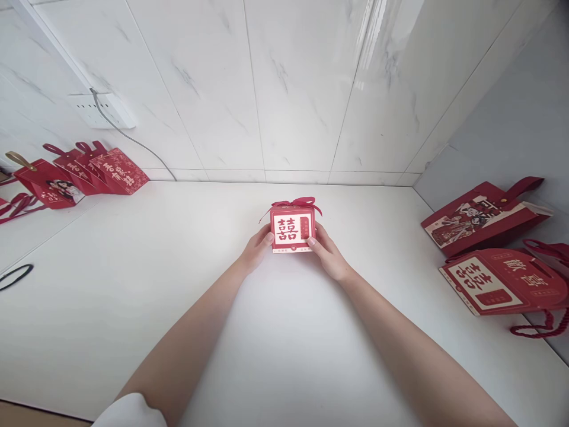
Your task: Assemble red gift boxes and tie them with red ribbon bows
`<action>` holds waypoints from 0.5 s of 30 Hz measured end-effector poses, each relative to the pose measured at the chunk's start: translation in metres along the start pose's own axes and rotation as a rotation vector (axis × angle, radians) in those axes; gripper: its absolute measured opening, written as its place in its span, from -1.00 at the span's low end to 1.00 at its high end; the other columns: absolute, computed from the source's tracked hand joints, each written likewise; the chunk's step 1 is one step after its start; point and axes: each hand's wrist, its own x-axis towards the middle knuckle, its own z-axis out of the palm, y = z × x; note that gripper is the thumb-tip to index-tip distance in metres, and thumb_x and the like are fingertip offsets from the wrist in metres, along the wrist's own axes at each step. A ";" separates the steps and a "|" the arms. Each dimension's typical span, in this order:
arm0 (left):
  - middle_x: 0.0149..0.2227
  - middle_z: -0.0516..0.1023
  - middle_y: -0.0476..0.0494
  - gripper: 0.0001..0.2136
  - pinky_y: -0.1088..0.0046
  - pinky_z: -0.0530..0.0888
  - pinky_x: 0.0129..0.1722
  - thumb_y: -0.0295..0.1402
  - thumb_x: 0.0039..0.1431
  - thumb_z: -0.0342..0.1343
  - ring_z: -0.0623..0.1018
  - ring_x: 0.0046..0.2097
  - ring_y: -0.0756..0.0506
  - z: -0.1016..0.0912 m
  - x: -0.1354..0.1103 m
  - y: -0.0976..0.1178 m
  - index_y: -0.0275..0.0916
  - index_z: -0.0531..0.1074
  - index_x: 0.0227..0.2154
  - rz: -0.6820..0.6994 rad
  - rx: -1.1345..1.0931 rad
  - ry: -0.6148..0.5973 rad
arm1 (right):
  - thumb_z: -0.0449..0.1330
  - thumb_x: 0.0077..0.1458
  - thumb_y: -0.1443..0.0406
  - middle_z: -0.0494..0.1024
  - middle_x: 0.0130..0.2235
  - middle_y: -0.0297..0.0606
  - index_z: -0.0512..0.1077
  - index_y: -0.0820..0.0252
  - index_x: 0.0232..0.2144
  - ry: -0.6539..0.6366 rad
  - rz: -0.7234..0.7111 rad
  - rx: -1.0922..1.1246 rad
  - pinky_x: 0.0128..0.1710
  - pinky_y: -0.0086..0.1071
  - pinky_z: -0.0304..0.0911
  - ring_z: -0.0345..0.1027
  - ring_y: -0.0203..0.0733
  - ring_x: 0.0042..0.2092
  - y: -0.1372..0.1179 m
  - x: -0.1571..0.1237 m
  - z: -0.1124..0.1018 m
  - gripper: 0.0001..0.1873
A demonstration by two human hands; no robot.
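Note:
A small red and white gift box (287,230) stands upright in front of me, with a red double-happiness character on its front and a red ribbon bow (297,203) on top. My left hand (258,246) grips its left side, the thumb lying at the front edge. On the opposite side my right hand (328,250) is closed round the box, its thumb over the lower right front corner. The fingers behind the box are hidden. Whether its base touches the white table (284,344) I cannot tell.
Several red gift boxes (118,172) with strap handles line the far left. On the right stand a red gift bag (480,213) and a larger red box (493,279) with rope handles. A grey cable (133,141) runs from the wall socket (101,111). A black loop (18,274) lies left.

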 end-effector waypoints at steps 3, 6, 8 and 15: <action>0.16 0.39 -0.25 -0.44 0.14 0.30 0.13 0.06 0.18 -0.03 0.38 0.17 -0.31 0.000 0.000 0.001 -0.22 0.31 0.12 -0.007 -0.002 -0.007 | 0.12 0.19 0.02 0.35 0.17 -0.27 0.09 -0.08 0.24 0.001 0.002 -0.001 0.20 -0.08 0.13 0.21 -0.06 0.19 -0.002 0.000 0.000 -0.39; 0.16 0.38 -0.25 -0.45 0.15 0.30 0.14 0.03 0.18 0.00 0.38 0.17 -0.29 0.000 0.000 0.002 -0.21 0.28 0.12 -0.012 -0.013 -0.003 | 0.11 0.20 0.03 0.33 0.19 -0.28 0.12 -0.07 0.22 -0.002 0.000 -0.009 0.20 -0.09 0.12 0.20 -0.07 0.20 -0.003 -0.002 0.000 -0.42; 0.15 0.38 -0.25 -0.45 0.14 0.32 0.12 0.00 0.16 0.05 0.39 0.15 -0.28 0.000 0.000 0.001 -0.21 0.26 0.13 -0.014 -0.021 0.006 | 0.09 0.21 0.03 0.29 0.22 -0.28 0.15 -0.06 0.20 0.009 -0.011 -0.027 0.21 -0.10 0.10 0.17 -0.08 0.21 0.000 -0.003 0.001 -0.45; 0.06 0.44 -0.25 -0.49 0.15 0.38 0.01 -0.02 0.15 0.07 0.45 0.05 -0.26 -0.001 0.002 0.001 -0.20 0.26 0.07 -0.021 -0.074 0.037 | 0.02 0.25 0.04 0.31 0.15 -0.24 0.30 0.00 0.02 0.477 -0.194 -0.176 0.16 -0.10 0.13 0.18 -0.11 0.17 -0.031 -0.008 0.008 -0.64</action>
